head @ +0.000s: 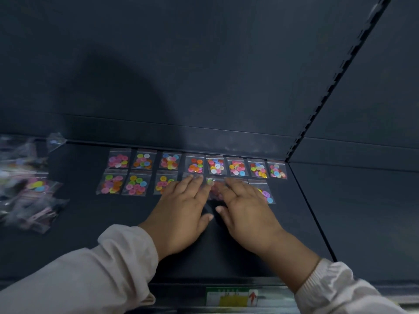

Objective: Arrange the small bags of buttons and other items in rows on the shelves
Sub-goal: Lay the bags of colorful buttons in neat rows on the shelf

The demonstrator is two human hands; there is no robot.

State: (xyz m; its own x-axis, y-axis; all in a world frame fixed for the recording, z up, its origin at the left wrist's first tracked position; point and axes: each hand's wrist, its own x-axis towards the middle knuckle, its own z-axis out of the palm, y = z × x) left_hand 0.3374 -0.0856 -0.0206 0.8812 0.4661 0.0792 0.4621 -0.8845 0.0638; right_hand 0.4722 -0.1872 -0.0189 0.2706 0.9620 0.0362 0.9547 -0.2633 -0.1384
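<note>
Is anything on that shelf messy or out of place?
Yes. The heap of bags at the left end of the shelf lies jumbled and overlapping, unlike the neat back row. The rightmost front bag, next to the right hand, sits tilted and lower than its neighbours.

Both flat hands, left hand [181, 208] and right hand [246, 207], seemingly press front-row button bags [136, 184] on the shelf [90, 234].

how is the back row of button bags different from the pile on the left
The back row is eight bags laid flat, side by side in a straight line; the pile is a jumble of overlapping, tilted bags. The back row shows only round coloured buttons; the pile also holds long pinkish items, too blurred to name. Both are small clear bags on the same dark shelf.
</note>
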